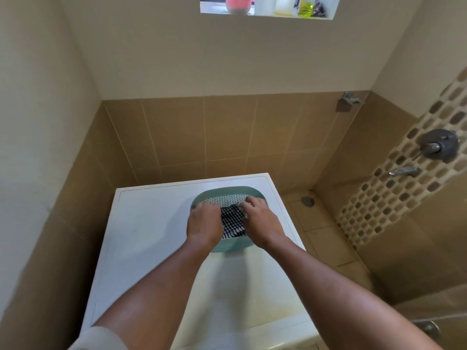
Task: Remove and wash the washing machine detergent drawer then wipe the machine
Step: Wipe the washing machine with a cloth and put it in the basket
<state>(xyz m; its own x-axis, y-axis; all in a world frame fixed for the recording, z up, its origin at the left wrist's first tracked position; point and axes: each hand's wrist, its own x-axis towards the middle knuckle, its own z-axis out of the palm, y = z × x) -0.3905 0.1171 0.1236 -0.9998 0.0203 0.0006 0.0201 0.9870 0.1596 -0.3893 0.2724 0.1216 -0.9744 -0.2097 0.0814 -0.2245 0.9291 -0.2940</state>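
A white washing machine (pixel 151 223) stands against the tiled wall, seen from above. On its top sits a teal perforated basket (pixel 227 194) holding a black-and-white checked cloth (pixel 232 221). My left hand (pixel 204 223) grips the basket's left rim, fingers curled over it. My right hand (pixel 260 218) grips the right rim, its fingers by the cloth. The detergent drawer is hidden below the front edge of the machine.
A shower mixer (pixel 438 145) and a tap spout (pixel 403 171) stick out of the mosaic wall on the right. A floor drain (pixel 307 201) lies behind the machine. A window ledge (pixel 267 15) above holds bottles and a pink jar.
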